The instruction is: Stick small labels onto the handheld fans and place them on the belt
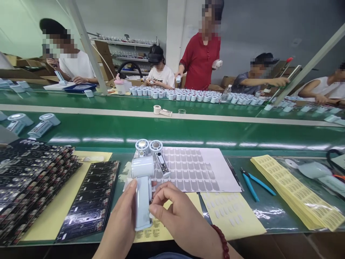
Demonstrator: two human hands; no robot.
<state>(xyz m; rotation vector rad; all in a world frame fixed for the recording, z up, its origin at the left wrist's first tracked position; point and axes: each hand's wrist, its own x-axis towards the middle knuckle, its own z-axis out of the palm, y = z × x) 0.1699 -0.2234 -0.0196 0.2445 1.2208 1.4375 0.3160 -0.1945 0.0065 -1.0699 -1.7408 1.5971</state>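
Note:
A pale blue handheld fan [143, 201] stands nearly upright between my hands, its smooth side towards me. My left hand [122, 212] wraps round its handle from the left. At the handle's right edge, my right hand [171, 208] has thumb and forefinger pinched together; what they hold, if anything, is hidden. Just beyond lie two similar fans, one with a bare circuit side [161, 163] showing and one partly covered [142, 144]. They rest on a white sheet of grey stickers [188, 172]. Under my hands is a yellow sheet with small printed labels [148, 235].
Stacked black circuit panels [35, 180] fill the left. Blue-handled cutters [252, 183], tweezers [235, 172] and yellow label sheets [293, 190] lie right. Across the green conveyor [107, 126], several co-workers sit and one in red [201, 61] stands behind rows of pale blue parts [188, 96].

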